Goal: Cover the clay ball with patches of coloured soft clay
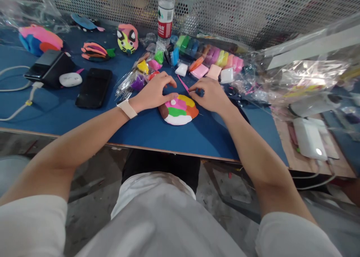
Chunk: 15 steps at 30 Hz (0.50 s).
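A flat oval clay piece (177, 112) in pink, green, yellow, orange, brown and white lies on the blue table, with a small white lump on its pink part. My left hand (157, 91) touches its upper left edge, thumb reaching over the rim and fingers curved apart. Just above the piece's upper right edge, my right hand (209, 94) pinches the lower end of a thin pink tool (183, 83), which points up and to the left.
Behind my hands are wrapped clay blocks (213, 72), clay packets (138, 82) and a water bottle (165, 19). A black phone (94, 88), a white mouse (70, 79) and painted clay shapes (127, 38) are on the left. A white power bank (311, 139) sits at right.
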Available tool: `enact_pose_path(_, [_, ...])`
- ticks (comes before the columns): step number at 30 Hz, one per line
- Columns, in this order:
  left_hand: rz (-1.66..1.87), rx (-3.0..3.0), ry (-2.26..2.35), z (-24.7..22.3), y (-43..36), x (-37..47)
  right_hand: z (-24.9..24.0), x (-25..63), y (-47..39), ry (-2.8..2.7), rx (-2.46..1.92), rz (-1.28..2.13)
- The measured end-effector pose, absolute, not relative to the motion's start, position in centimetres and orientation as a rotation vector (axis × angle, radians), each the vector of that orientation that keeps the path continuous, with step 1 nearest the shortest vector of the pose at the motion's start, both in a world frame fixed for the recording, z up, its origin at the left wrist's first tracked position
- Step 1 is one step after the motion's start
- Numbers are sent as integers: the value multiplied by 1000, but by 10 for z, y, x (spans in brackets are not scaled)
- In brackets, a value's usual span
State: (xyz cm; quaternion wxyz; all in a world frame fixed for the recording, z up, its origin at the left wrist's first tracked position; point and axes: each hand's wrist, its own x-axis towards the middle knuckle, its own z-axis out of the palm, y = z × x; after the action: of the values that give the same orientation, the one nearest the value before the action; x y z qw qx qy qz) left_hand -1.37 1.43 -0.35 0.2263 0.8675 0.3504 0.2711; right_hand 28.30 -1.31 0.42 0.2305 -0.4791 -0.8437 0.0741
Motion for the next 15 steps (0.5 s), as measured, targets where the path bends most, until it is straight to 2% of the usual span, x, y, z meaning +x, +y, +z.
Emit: enact_pose_path(15, [768,2413,939,-6,16,-15,5,281,-14,-2294,-1332,205])
